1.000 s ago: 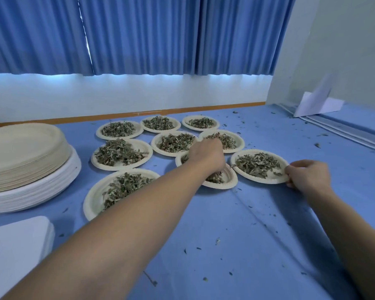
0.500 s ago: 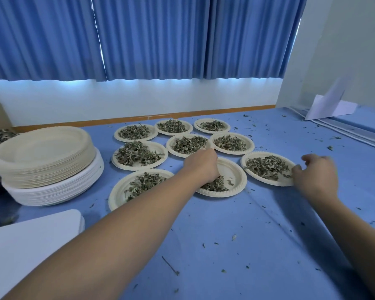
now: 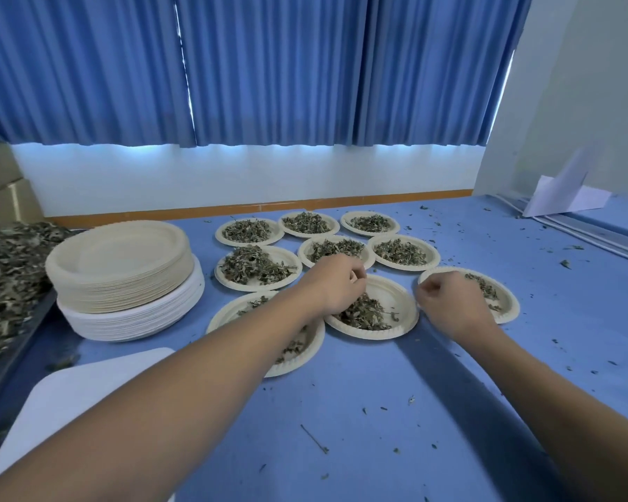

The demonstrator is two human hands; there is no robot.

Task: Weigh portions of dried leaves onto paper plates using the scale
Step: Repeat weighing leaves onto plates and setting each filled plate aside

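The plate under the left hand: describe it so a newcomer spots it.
On the blue table, right of the tall stack of empty plates, sit nine plates of dried leaves. It is the middle plate of the nearest row. Only its far half lies bare.

2 bare arms stretch forward. The left hand (image 3: 336, 284) curls its fingers downward, their grip hidden; the right hand (image 3: 450, 302) makes a loose fist, knuckles up.

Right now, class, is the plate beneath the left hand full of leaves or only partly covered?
Partly covered. The plate holds a small heap of dried leaves on its near side; its far right is bare.
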